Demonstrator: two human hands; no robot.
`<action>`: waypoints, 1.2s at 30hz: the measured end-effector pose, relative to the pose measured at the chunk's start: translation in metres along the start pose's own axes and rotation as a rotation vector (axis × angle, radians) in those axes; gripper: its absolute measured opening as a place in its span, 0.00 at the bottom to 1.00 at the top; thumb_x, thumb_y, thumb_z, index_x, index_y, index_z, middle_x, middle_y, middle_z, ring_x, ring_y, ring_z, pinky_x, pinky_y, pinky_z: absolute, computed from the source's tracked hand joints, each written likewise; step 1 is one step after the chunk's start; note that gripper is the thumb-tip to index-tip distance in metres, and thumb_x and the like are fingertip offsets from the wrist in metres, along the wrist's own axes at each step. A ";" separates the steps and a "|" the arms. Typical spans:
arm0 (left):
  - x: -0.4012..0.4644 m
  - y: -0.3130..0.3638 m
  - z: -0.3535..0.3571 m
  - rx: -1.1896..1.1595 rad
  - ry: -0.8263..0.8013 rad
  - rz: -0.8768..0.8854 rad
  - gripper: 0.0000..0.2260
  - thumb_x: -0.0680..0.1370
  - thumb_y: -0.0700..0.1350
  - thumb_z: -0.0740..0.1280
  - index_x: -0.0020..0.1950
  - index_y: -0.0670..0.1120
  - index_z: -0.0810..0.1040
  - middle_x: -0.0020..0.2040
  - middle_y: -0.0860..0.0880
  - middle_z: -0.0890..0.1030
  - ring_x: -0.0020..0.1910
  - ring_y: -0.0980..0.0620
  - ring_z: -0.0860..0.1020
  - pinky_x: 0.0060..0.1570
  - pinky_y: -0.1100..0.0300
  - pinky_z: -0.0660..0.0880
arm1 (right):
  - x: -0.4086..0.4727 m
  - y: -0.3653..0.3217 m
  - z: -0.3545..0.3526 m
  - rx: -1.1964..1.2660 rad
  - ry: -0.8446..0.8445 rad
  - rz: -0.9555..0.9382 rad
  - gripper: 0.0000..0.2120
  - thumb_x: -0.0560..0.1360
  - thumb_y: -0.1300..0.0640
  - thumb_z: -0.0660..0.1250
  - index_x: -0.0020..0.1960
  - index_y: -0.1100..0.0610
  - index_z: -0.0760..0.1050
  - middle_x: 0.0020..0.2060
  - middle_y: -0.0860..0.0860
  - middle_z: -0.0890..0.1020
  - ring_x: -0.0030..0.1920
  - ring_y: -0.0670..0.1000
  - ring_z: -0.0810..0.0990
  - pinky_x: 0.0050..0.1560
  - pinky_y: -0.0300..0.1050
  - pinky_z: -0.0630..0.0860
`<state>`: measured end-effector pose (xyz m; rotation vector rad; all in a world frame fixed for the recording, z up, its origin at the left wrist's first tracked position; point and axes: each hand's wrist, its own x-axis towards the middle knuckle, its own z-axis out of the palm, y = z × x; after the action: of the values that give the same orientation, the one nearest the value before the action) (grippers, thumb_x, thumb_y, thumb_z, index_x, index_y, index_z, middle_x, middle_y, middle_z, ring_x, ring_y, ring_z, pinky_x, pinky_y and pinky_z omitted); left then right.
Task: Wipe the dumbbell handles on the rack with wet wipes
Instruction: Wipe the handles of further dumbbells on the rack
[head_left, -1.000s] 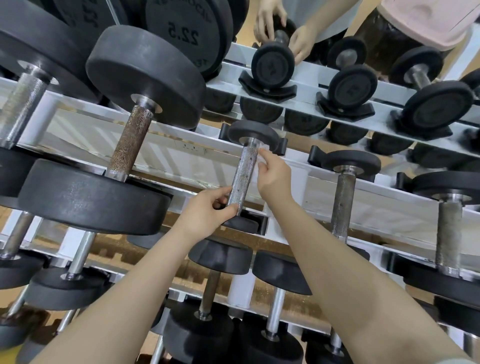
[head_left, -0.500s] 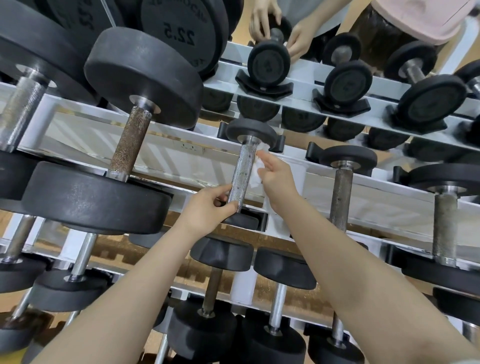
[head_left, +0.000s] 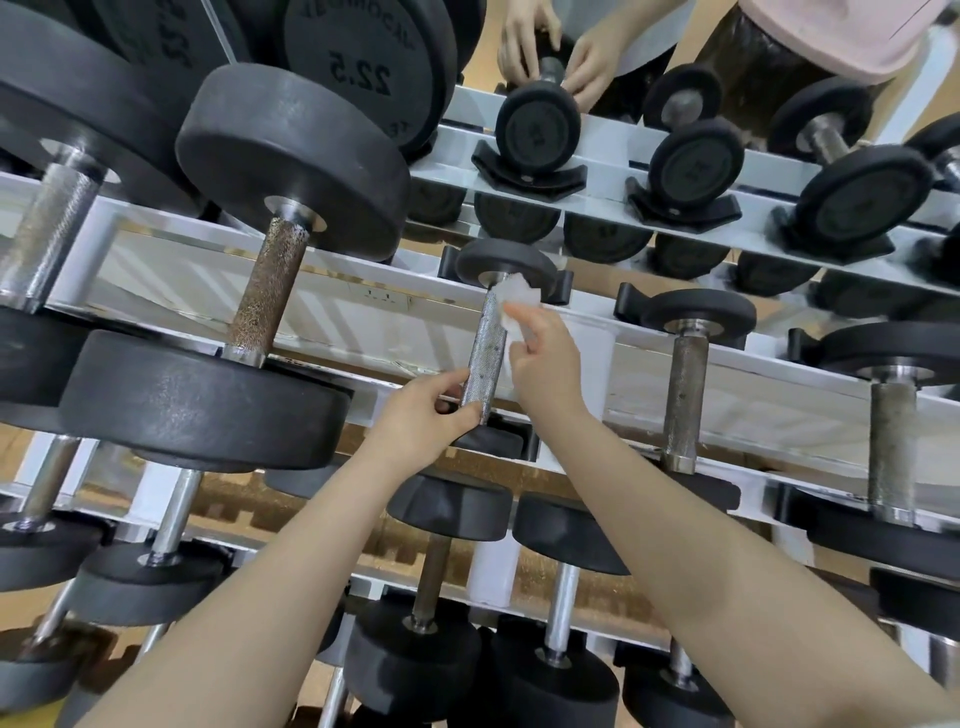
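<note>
On the middle tier of the white rack (head_left: 332, 312), a small dumbbell (head_left: 485, 358) sat near frame centre. The left hand (head_left: 421, 415) pinched the lower end of its knurled handle (head_left: 483, 353) between thumb and fingers. At two o'clock from it, the right hand (head_left: 540, 358) gripped a crumpled white wet wipe (head_left: 511, 301), which touched the handle's upper end just under the far black head (head_left: 501, 262).

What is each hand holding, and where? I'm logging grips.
Left hand grips the dumbbell handle at its lower end; right hand pinches the wet wipe against its top.
</note>
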<state>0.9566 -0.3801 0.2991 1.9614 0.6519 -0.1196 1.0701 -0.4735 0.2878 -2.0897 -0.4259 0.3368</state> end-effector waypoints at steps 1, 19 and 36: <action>0.000 0.001 0.000 -0.002 -0.009 -0.001 0.18 0.76 0.47 0.66 0.66 0.53 0.74 0.55 0.52 0.79 0.54 0.53 0.75 0.57 0.58 0.72 | -0.004 0.002 -0.001 -0.076 -0.023 -0.106 0.20 0.74 0.73 0.57 0.62 0.60 0.76 0.62 0.56 0.75 0.63 0.53 0.72 0.65 0.39 0.66; 0.002 0.000 0.005 -0.132 0.006 -0.110 0.29 0.75 0.44 0.68 0.74 0.50 0.61 0.54 0.53 0.78 0.58 0.55 0.73 0.55 0.63 0.66 | 0.025 -0.016 -0.007 -0.258 -0.265 -0.062 0.13 0.77 0.52 0.62 0.36 0.50 0.62 0.34 0.49 0.68 0.35 0.52 0.67 0.37 0.49 0.66; 0.005 0.006 0.006 -0.024 0.013 -0.121 0.31 0.71 0.44 0.70 0.71 0.49 0.62 0.56 0.49 0.78 0.58 0.51 0.75 0.55 0.60 0.69 | 0.002 -0.020 -0.022 -0.169 -0.555 0.047 0.15 0.77 0.53 0.62 0.36 0.52 0.59 0.33 0.49 0.65 0.35 0.50 0.64 0.37 0.44 0.61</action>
<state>0.9652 -0.3847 0.2994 1.9006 0.7777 -0.1726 1.0774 -0.4802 0.3160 -2.1528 -0.7511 0.9457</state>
